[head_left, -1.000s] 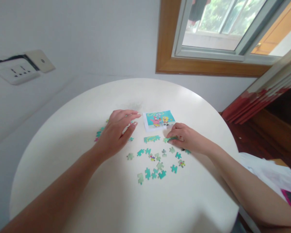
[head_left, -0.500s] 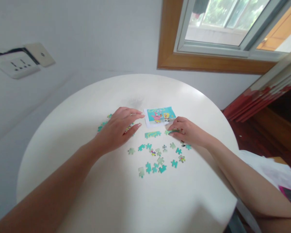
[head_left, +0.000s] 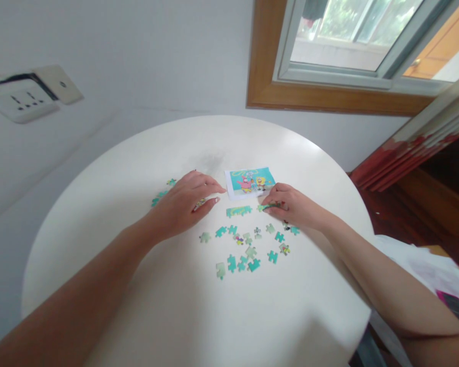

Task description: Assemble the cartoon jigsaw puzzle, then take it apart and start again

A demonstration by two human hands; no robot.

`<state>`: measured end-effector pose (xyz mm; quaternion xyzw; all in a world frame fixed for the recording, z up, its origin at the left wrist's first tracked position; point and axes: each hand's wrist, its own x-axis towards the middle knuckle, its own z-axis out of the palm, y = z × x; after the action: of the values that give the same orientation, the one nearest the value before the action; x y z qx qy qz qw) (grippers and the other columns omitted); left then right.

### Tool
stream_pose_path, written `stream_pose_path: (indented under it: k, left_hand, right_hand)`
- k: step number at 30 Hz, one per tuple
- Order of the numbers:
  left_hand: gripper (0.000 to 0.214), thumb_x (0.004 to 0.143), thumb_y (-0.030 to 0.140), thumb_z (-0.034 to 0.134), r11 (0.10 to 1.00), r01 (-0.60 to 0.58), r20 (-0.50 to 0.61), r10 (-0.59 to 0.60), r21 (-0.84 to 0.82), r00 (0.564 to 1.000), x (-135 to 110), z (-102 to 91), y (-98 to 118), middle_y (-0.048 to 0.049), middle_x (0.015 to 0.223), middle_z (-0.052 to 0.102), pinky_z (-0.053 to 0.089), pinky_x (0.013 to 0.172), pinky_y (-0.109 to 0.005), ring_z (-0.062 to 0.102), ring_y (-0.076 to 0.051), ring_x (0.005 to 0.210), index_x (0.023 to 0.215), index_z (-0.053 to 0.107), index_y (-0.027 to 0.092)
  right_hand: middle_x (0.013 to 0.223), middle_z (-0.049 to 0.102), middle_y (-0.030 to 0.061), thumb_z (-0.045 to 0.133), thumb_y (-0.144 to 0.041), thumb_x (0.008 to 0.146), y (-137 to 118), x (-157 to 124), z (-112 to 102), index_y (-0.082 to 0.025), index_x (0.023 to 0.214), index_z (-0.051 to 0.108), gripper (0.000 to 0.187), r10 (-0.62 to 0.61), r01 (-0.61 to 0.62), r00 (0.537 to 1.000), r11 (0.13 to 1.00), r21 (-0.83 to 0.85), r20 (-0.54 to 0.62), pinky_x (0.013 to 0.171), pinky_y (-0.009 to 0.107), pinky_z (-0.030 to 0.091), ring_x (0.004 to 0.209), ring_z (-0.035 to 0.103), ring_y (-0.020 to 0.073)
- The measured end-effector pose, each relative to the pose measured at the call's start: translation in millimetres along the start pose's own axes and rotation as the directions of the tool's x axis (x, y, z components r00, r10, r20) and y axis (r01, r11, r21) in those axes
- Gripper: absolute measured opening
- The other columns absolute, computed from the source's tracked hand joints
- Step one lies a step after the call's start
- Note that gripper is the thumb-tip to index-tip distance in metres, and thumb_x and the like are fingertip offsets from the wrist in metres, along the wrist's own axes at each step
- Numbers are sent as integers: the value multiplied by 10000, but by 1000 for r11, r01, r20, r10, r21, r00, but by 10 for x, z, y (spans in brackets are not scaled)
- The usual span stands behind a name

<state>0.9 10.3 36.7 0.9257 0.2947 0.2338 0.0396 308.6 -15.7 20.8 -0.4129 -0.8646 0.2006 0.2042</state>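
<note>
My left hand (head_left: 191, 201) hovers over or rests on the left group of puzzle pieces, fingers apart and pointing right; some pieces show beneath it. My right hand (head_left: 290, 204) has its fingers closed on a green puzzle piece (head_left: 261, 208), partly hidden by the fingers. Just left of that piece lies a joined strip of puzzle pieces (head_left: 238, 210). Behind the strip sits a picture card (head_left: 250, 182) with a pink starfish and a yellow sponge figure. Loose teal and pale green pieces (head_left: 250, 252) are scattered nearer to me.
The round white table (head_left: 168, 306) stands against the wall. A wall socket (head_left: 23, 99) is at the left and a wood-framed window (head_left: 268, 94) at the back right. White plastic (head_left: 413, 260) and a dark phone-like object with a pink edge (head_left: 457, 308) lie at the right.
The view has shifted slightly. Both hands keep nearly the same place and pose, with the right fingers still on the green puzzle piece.
</note>
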Motion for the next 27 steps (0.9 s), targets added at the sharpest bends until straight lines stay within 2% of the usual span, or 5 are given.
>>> stream_pose_path:
  k: [8, 14, 19, 27]
  left_hand:
    - [272, 944, 279, 447, 1000, -8, -16, 7, -11, 1000, 3, -12, -1, -91, 1091, 652, 383, 1047, -453, 564, -228, 1027, 1110, 646, 195]
    - [264, 936, 270, 455, 1000, -10, -27, 9, -19, 1000, 0, -25, -17, -84, 1082, 652, 393, 1034, -449, 565, -230, 1034, 1105, 646, 199]
    - [262, 936, 254, 456, 1000, -2, -22, 2, -3, 1000, -16, -34, -43, -88, 1090, 650, 396, 1030, -442, 559, -232, 1047, 1112, 640, 193]
    - [286, 936, 296, 446, 1000, 31, -22, -31, 0, 999, -19, -69, -61, -86, 1092, 650, 402, 1027, -439, 562, -238, 1051, 1115, 649, 206]
  right_hand:
    - [947, 597, 101, 589, -197, 881, -29, -6, -14, -130, 1034, 710, 207, 17, -17, 1000, 999, 32, -17, 728, 295, 511, 785, 594, 150]
    - [948, 622, 96, 573, -155, 871, 2, -22, -63, -155, 1005, 725, 203, 55, -58, 995, 998, -25, -80, 794, 331, 501, 865, 600, 176]
    - [969, 612, 84, 672, -233, 823, 5, -57, -105, -180, 1036, 720, 225, 100, -99, 995, 995, 20, -6, 775, 329, 527, 804, 614, 159]
    - [1016, 569, 83, 660, -212, 820, -40, -60, -102, -170, 998, 717, 192, 164, -167, 986, 984, 68, 37, 698, 301, 557, 665, 602, 104]
